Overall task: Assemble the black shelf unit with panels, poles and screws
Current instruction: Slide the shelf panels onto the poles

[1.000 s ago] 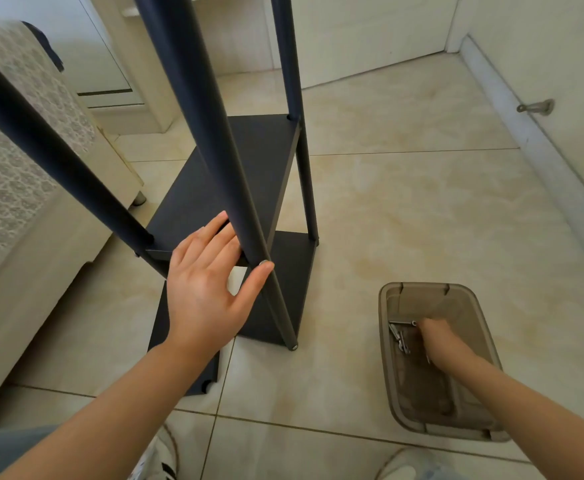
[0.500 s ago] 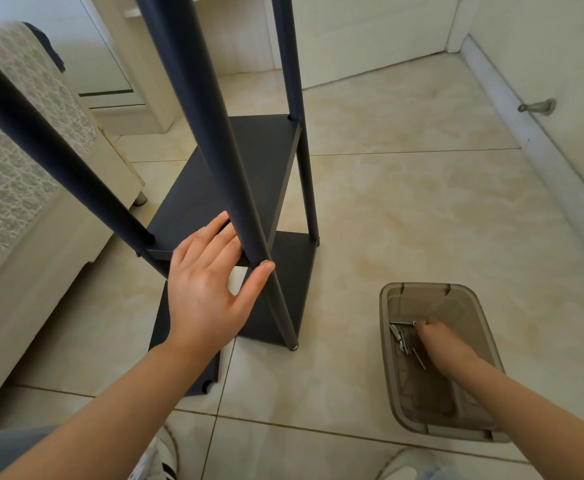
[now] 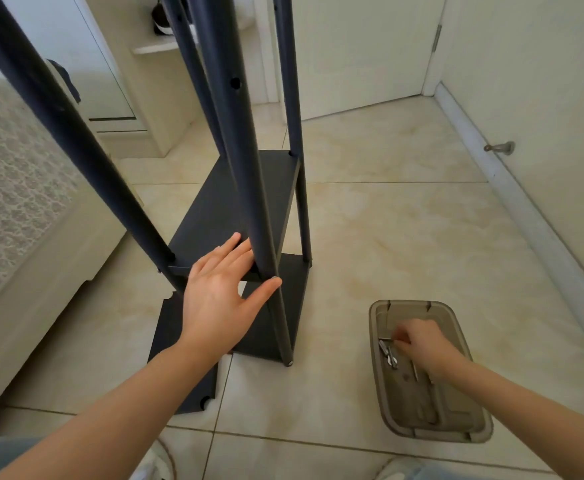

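Head view has the shelf unit standing on the tiled floor [image 3: 404, 237], about half built. Four poles [image 3: 245, 168] are up, and two panels are fixed between them: a lower panel [image 3: 290, 306] and a mid panel [image 3: 221, 209]. Above the mid panel the poles are bare, with an open hole [image 3: 235, 83] waiting, so upper panels and their screws remain to be fitted. A spare panel [image 3: 176, 355] seems to lie flat on the floor, near left, though the arm hides part of it.

Left hand [image 3: 214, 299] steadies the frame with its grip released: straight fingers lie on the mid panel's near edge, thumb against the near pole.

Right hand [image 3: 422, 344] is down in the tray [image 3: 480, 427], near right, fingers curled over the screws [image 3: 389, 356]. Whether its grip has one, I cannot tell.

Poles are matte dark round tubes. Panels are flat, black and rectangular, with thin edges. Screws are small and bright metal. The tray is smoky see-through plastic with rounded corners, and the floor is glossy beige.
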### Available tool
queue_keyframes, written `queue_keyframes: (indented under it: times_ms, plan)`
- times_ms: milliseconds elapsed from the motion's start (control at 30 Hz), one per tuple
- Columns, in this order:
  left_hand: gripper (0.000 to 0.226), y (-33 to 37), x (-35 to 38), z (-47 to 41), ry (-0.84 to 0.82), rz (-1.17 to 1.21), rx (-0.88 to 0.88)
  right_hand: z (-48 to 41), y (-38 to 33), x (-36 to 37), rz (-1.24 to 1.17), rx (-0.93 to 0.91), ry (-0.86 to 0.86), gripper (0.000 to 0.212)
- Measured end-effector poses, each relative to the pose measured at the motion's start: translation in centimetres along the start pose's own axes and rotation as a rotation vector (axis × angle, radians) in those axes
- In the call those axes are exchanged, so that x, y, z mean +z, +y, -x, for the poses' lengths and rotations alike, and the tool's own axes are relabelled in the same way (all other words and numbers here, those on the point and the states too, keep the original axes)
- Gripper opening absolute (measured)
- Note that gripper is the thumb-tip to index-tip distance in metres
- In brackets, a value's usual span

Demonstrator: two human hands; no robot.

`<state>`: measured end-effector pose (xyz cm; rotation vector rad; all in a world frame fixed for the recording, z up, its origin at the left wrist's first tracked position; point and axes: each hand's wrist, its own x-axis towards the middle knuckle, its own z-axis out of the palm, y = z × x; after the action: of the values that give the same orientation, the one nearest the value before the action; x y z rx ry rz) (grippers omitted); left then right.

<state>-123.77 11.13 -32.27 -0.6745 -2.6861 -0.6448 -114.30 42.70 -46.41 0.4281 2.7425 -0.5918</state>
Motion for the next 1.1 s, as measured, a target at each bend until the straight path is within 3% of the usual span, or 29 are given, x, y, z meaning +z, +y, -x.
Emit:
queue_keyframes:
  times_ms: [67,167,300,667,967,1100]
  plan:
    - [0.057,0.2,-0.4,-0.2,-0.041,0.056,-0.071,0.9,-1.8,-1.8,-0.118,-0.025,0.046,0.009]
    - [0.049,0.6,-0.9,-0.6,-0.076,0.093,-0.124,2.2,-5.3,-4.4,-0.523,-0.045,0.007,0.007]
    - [0.058,1.4,-2.1,-1.9,-0.302,0.117,-0.263,3.4,-10.3,-7.1,-0.839,-0.083,-0.058,0.008]
    - [0.054,1.0,-5.1,-4.2,-0.408,0.031,-0.205,1.9,-19.7,-6.6,-0.988,-0.093,-0.038,0.017]
    - [0.043,-0.3,-5.6,-6.3,-0.323,0.079,-0.218,-1.3,-23.9,-4.7,-0.912,-0.077,0.058,0.017]
    - [0.032,-1.4,-6.3,-8.3,-0.254,0.206,-0.269,-2.3,-25.1,-5.8,-0.951,-0.137,0.154,0.016]
